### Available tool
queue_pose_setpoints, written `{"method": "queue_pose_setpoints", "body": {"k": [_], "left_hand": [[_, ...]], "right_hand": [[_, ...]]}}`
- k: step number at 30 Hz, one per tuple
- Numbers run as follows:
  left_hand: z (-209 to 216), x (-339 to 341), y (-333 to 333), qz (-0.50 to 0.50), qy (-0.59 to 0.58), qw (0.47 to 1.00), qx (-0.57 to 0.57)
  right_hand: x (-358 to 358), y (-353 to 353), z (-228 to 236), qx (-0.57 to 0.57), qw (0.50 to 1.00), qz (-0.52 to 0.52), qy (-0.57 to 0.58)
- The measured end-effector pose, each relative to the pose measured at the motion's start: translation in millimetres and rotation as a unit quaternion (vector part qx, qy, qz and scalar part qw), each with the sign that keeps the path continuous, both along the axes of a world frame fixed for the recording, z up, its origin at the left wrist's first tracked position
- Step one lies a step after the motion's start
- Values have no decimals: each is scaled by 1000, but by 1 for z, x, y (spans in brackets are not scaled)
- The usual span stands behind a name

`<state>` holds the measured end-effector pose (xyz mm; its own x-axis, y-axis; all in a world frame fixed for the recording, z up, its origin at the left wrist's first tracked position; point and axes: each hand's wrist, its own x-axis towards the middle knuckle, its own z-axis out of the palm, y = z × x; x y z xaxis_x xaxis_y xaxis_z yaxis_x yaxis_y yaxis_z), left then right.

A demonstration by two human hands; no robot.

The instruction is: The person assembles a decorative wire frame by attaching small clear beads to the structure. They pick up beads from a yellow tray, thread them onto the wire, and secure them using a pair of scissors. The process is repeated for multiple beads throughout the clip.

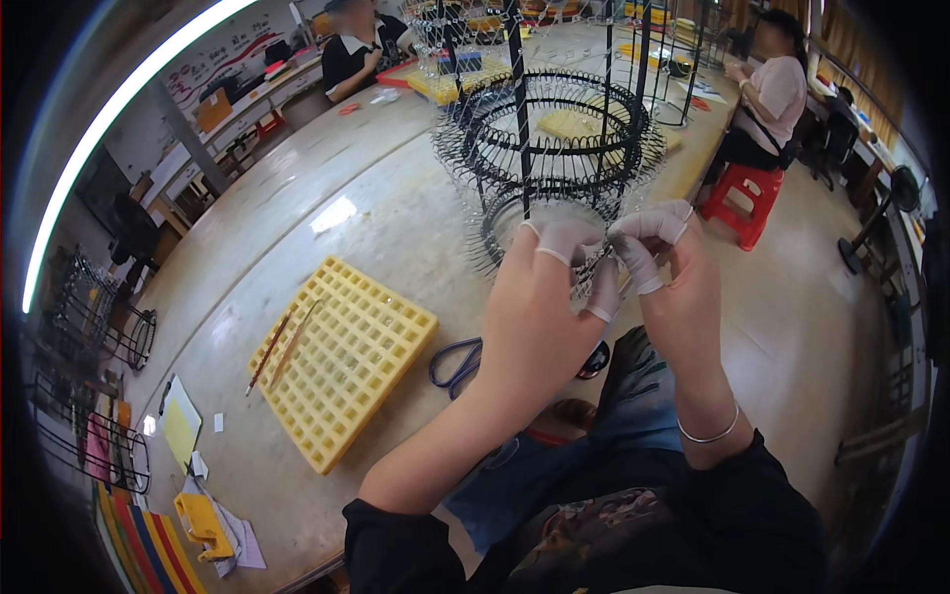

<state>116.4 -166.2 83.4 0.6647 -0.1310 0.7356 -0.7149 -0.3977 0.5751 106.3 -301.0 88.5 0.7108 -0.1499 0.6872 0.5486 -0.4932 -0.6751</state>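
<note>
A tall black wire frame (524, 129) stands on the table in front of me, its round tiers ringed with loops and hung with strings of small clear beads. White finger cots cover several fingertips of my left hand (539, 287) and my right hand (683, 282). The two hands meet at the near edge of the lowest ring (483, 233), thumbs and fingers pinched together. What lies between the fingertips is too small and too hidden to name. Left of my left forearm sits a yellow grid tray (341, 366) with square cells. Two thin sticks (287, 342) lie across it.
Dark-handled scissors (455, 364) rest beside the tray. Notepad (181, 426), yellow tape dispenser (201, 525) and papers lie at the left. One person (361, 49) is across the table; another (777, 89) sits at right on a red stool (744, 203).
</note>
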Motion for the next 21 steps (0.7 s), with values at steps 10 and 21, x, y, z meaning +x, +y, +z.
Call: {"method": "queue_pose_setpoints", "body": {"k": [10, 21], "left_hand": [[-8, 10, 2, 45, -138, 989, 38], [-2, 10, 5, -73, 21, 995, -71]], "right_hand": [[2, 4, -2, 0, 1000, -3, -25], [-1, 1, 2, -2, 1000, 29, -10]]}}
